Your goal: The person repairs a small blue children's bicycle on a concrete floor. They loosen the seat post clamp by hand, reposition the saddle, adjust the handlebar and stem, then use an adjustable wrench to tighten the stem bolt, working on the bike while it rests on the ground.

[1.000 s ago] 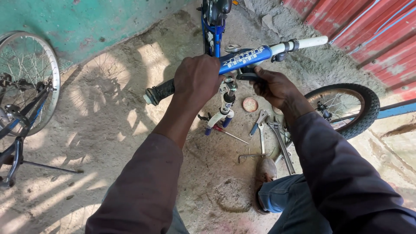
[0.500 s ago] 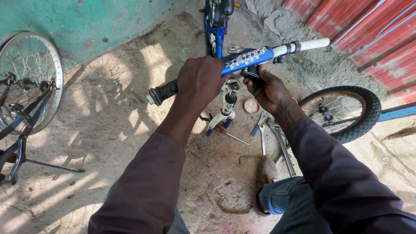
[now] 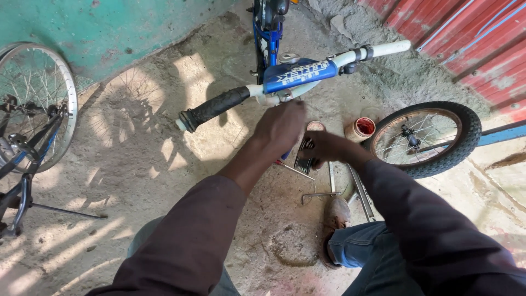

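Bicycles: two, blue bike point(image 3: 268, 33) far centre, another point(image 3: 27, 137) at left. Loose wheel point(image 3: 422, 140): one, right. Handlebar point(image 3: 290, 79): one. Hands: left hand point(image 3: 282, 126) and right hand point(image 3: 323, 148) below handlebar, grip unclear. Pots point(image 3: 360, 129): one, beside wheel.

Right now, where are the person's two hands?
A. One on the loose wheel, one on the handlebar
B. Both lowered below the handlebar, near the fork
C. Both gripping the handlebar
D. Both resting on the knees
B: the left hand and right hand sit below the handlebar, which is free.
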